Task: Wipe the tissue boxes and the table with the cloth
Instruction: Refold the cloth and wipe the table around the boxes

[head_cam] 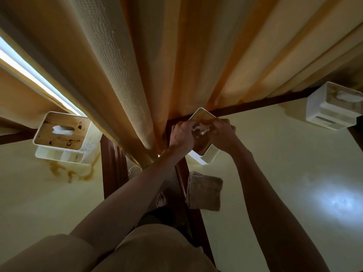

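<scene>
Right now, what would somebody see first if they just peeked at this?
Two hands, the left hand and right hand, meet on the middle tissue box, pinching its tissue. Left, a stained tissue box sits above brown spill marks. A folded brown cloth lies nearer.

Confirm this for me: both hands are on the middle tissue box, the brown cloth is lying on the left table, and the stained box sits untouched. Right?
Not quite. In the head view the brown cloth lies on the right table, near its edge. Both the left hand and right hand are on the middle tissue box; the stained box sits untouched.
</scene>
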Demonstrator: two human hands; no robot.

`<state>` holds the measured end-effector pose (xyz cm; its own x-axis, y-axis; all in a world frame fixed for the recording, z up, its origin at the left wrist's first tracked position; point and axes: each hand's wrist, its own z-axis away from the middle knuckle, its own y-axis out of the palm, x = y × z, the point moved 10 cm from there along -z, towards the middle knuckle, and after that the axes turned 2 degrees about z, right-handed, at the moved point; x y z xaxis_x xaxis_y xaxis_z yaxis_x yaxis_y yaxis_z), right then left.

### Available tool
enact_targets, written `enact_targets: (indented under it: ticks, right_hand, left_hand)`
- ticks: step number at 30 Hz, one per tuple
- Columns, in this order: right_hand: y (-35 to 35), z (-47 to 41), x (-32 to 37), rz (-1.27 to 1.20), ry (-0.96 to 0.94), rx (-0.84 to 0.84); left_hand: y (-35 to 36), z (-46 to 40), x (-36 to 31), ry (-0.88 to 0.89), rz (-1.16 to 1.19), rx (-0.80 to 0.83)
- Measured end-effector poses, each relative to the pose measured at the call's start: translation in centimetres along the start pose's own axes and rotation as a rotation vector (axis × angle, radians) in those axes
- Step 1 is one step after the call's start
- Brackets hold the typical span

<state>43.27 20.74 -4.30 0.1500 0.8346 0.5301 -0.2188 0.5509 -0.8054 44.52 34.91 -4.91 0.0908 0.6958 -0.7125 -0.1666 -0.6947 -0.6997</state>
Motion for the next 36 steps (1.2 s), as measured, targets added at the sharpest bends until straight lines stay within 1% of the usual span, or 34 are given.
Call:
enact_targets:
  ticks: [2,3,7,9,13,16,19,21,25,27,28,30,32,34,36]
  right_hand:
    - [0.5,0.0,0.5,0.131,-0.053,0.059]
    - [0.7,-0.1,0.7,0.158,-0.078,0.057]
    - [0.7,-0.9,0.4,0.199,-0.09,-0.038]
    - [0.5,-1.3,0.1,0.152,-0.078,-0.063]
    - [-0.6,-0.8,0.9,-0.025,-0.105,-0.122]
    - [-0.8,-0.4,0.9,-0.014,-0.114,-0.143]
    - [-1.1,-0.4,-0.3,-0.038,-0.068,-0.18]
    - [-1.1,-0.3,-0.3,-0.082,-0.073,-0.163]
    - [-1.5,-0.1,0.4,-0.182,-0.124,-0.112]
    - [-1.3,0.0,1.0,-0.168,-0.154,-0.089]
    - [-1.2,0.1,1.4,-0.15,-0.179,-0.087]
    - [-1.2,0.4,1.9,-0.12,-0.215,-0.111]
    - [-1.2,0.6,1.7,-0.131,-0.189,-0.132]
    - [-0.9,0.5,0.9,-0.169,-0.128,-0.109]
    - [-0.6,0.1,0.2,-0.192,-0.089,-0.059]
  left_hand:
    - [-0.1,0.0,0.0,0.002,0.066,0.016]
    - [-0.2,0.0,0.0,0.006,0.081,0.02]
    - [-0.2,-0.1,0.2,-0.006,0.122,0.015]
    - [-0.3,-0.4,0.6,-0.025,0.148,0.017]
    - [-1.2,-0.9,1.1,-0.04,0.128,-0.007]
    - [-1.0,-1.0,1.3,-0.024,0.128,0.0]
    - [-0.5,-0.7,0.6,0.047,0.088,0.029]
    - [-0.3,-0.3,0.2,0.062,0.014,0.049]
    - [-0.5,0.3,-0.1,0.048,-0.081,-0.029]
    - [-0.7,0.5,-0.6,0.049,-0.116,-0.073]
    - [-0.5,0.4,-0.7,0.05,-0.117,-0.069]
    - [0.0,0.3,-1.3,0.038,-0.112,0.002]
    - [0.6,-0.2,-1.6,0.025,-0.103,0.087]
    - [0.8,-0.4,-1.4,0.0,-0.042,0.149]
    - [0.6,-0.5,-1.2,0.003,0.01,0.169]
